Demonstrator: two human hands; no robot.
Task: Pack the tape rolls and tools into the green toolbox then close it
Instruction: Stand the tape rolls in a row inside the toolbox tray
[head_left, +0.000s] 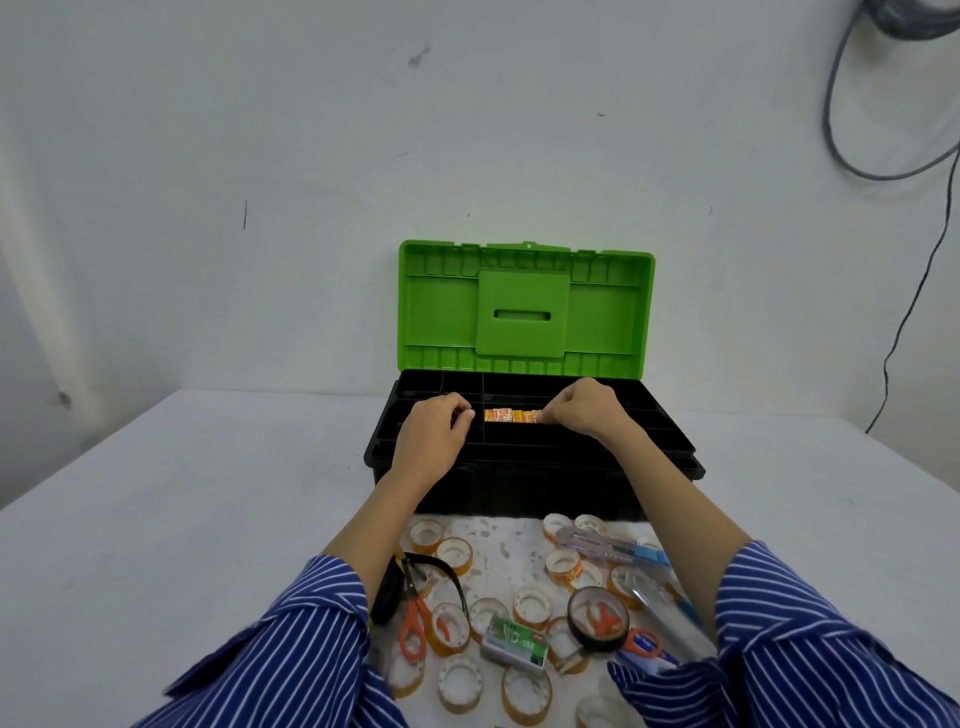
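Left hand (434, 434) and right hand (587, 410) both sit over the tray (660, 441) of the toolbox (524, 306), fingers curled at the two ends of a row of small orange-yellow rolls (511, 415) in a middle compartment. Right hand looks to pinch the row's end; the left touches the divider, and I can't tell if it grips anything.

Lid is up, leaning back near the wall. Most tape rolls (454, 555) lie on the table, near side of the box, with scissors (414, 621), a black roll (597, 618) and a staple box (514, 646).

Handling, my guess: rolls are light, stiff and slick, so pinch through the core or across the rim. Take the scissors by the handles.
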